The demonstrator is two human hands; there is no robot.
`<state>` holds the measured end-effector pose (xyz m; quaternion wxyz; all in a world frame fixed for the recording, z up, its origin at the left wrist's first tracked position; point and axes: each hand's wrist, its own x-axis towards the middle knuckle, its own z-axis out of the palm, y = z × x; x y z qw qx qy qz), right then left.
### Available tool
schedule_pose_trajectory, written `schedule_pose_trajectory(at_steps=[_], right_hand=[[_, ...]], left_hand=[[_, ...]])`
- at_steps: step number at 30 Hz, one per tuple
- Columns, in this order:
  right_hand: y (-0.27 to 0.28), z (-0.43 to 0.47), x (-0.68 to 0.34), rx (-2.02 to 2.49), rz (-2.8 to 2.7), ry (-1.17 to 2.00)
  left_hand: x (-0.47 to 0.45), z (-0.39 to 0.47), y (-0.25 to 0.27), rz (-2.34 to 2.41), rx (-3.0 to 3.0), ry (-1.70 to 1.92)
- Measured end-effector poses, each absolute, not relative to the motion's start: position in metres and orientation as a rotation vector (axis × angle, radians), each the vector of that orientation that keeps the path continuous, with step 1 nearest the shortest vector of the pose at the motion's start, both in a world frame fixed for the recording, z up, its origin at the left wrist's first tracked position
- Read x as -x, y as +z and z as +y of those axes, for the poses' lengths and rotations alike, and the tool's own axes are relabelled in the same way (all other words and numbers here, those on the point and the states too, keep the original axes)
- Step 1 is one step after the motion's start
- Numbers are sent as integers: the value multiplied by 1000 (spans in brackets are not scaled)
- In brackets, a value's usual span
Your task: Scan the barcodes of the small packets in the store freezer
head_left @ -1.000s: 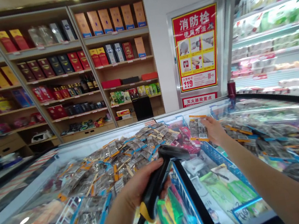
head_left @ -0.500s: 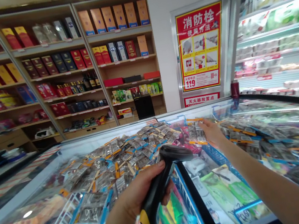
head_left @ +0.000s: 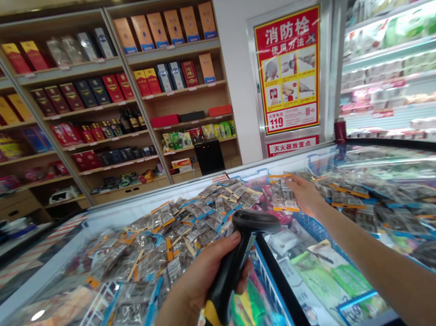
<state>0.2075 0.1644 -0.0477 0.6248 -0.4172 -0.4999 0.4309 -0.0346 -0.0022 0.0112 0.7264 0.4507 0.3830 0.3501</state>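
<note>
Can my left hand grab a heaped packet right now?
Probably not: your left hand is wrapped around the black scanner, so it has little grip free for the heaped packets.

Red wall poster [head_left: 293, 70]: 消防栓 使用方法 across the top; 火警电话 at lower left, above 119
Sign below it [head_left: 293, 146]: 灭火器放置点
Held packet [head_left: 283, 194]: print too small to read
Shelf boxes [head_left: 158, 30]: lettering illegible

Black scanner [head_left: 228, 276] with yellow collar [head_left: 213, 315] — grey, orange-edged packet [head_left: 283, 195] — red, yellow-bordered poster [head_left: 293, 71]
</note>
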Motion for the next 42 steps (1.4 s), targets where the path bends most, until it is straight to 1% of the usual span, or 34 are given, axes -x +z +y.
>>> schedule_pose_trajectory(at_steps=[3, 10, 18, 24, 29, 42], right_hand=[[-45, 163, -206, 911, -1068, 1101], [-43, 161, -206, 889, -1017, 1140], [-38, 156, -203, 895, -934, 1230], [-46, 164, -208, 835, -926, 1346], [-51, 170, -210, 835, -937, 1365], [-43, 159, -201, 889, -877, 1319]], left_hand=[[31, 0, 17, 848, -985, 779], [20, 9, 29, 884, -1029, 800], [28, 4, 25, 862, -1008, 837], [33, -2, 24, 835, -1027, 877], [32, -3, 25, 806, -1018, 888], [30, -3, 21, 810, -1052, 857]])
